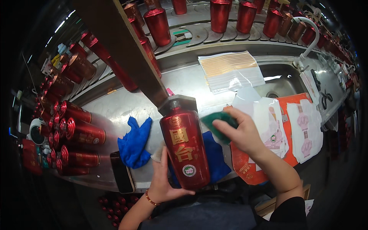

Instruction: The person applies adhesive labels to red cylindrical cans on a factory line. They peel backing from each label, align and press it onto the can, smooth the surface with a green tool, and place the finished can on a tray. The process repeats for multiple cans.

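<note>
A glossy red bottle (184, 143) with gold characters and a round white-and-green emblem lies in front of me, its neck away from me. My left hand (165, 180) holds it at its lower left side, thumb at the base and fingers along the edge; a whitish covering shows at one fingertip. My right hand (239, 130) grips a flat green scraper-like piece (218, 124) between thumb and fingers, just right of the bottle's upper part. Beneath the bottle lies a blue cloth (216, 157). The bottle's neck meets a grey angular block (188, 102) below a brown post.
A crumpled blue cloth (134, 142) and a phone (122, 172) lie left. Right are an orange sheet (245, 163), white label sheets (304, 130), gold-striped sheets (230, 71) and a sink (283, 78). Red bottles (84, 130) are stacked left; others (220, 17) stand on the conveyor. A brown post (130, 53) slants overhead.
</note>
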Demonstrator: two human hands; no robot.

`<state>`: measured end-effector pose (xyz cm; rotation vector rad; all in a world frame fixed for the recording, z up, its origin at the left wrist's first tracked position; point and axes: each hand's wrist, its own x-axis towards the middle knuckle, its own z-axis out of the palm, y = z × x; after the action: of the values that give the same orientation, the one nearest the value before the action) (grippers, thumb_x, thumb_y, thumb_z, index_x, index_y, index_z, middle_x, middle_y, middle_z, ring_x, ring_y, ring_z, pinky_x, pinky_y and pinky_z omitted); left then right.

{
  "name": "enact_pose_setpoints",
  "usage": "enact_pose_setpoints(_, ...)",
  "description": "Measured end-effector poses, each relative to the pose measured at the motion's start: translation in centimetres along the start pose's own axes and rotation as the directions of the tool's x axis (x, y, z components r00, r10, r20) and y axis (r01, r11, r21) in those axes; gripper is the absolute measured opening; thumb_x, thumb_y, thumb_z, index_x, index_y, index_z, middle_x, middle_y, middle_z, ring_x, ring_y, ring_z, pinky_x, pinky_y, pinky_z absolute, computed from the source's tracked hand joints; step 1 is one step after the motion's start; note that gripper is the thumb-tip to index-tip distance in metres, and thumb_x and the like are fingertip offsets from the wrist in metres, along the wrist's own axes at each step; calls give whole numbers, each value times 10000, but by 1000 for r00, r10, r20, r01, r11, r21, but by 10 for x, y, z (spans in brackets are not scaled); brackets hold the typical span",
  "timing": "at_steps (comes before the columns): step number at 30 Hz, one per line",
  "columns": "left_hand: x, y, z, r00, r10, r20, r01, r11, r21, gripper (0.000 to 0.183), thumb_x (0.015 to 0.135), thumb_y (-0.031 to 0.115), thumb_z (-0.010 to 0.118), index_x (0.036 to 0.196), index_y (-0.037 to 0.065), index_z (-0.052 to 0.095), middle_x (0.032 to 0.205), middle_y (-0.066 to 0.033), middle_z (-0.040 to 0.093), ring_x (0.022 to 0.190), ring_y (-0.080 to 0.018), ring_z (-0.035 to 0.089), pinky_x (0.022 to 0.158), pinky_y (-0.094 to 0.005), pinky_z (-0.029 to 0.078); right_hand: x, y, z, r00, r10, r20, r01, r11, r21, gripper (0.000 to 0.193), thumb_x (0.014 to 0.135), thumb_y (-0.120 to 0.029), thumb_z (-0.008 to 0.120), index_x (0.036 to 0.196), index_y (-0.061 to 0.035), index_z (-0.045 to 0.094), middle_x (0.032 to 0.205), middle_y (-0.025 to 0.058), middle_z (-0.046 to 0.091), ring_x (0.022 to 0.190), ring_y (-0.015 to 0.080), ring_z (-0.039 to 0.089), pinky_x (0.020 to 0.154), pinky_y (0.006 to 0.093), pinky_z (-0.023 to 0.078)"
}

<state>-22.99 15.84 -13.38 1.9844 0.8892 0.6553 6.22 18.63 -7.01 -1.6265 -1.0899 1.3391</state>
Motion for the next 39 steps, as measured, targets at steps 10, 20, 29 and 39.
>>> enact_pose_setpoints(10, 36, -68, -86, 996, -75, -50, 90, 799, 594, 754, 866, 368, 792, 1466, -2, 523, 1481, -207, 511, 1420, -434, 423, 1157, -488, 382, 0, -32, 8, 672, -705, 224, 680, 469, -564, 198, 838, -109, 768, 1034, -81, 756, 952, 43, 684, 854, 187, 632, 761, 321, 501)
enact_pose_setpoints(20, 56, -73, -83, 986, 27, -162, 57, 870, 489, 226, 926, 82, 705, 1140, 11, 697, 966, -143, 614, 841, -315, 617, 756, -388, 516, -100, -9, 14, 618, -667, 416, 783, 479, -397, 336, 724, -92, 808, 1056, -141, 797, 992, -55, 719, 888, 181, 556, 793, 306, 459)
enact_pose_setpoints(29, 105, 58, -28, 870, 457, 184, -492, 795, 355, 382, 788, 148, 739, 1150, 28, 762, 1082, -77, 673, 1293, -305, 592, 1125, -481, 471, -101, 10, -6, 804, -587, 91, 545, 667, -508, 370, 668, -104, 909, 1021, -125, 804, 873, -15, 694, 841, 211, 538, 749, 331, 409)
enact_pose_setpoints(39, 81, 43, -20, 739, 630, 239, -672, 708, 215, 234, 836, 190, 729, 1013, 44, 780, 1027, -76, 709, 1269, -302, 654, 1045, -407, 550, -102, 25, -9, 816, -576, -44, 479, 717, -507, 322, 692, -139, 924, 982, -117, 785, 856, -16, 691, 824, 205, 545, 715, 326, 407)
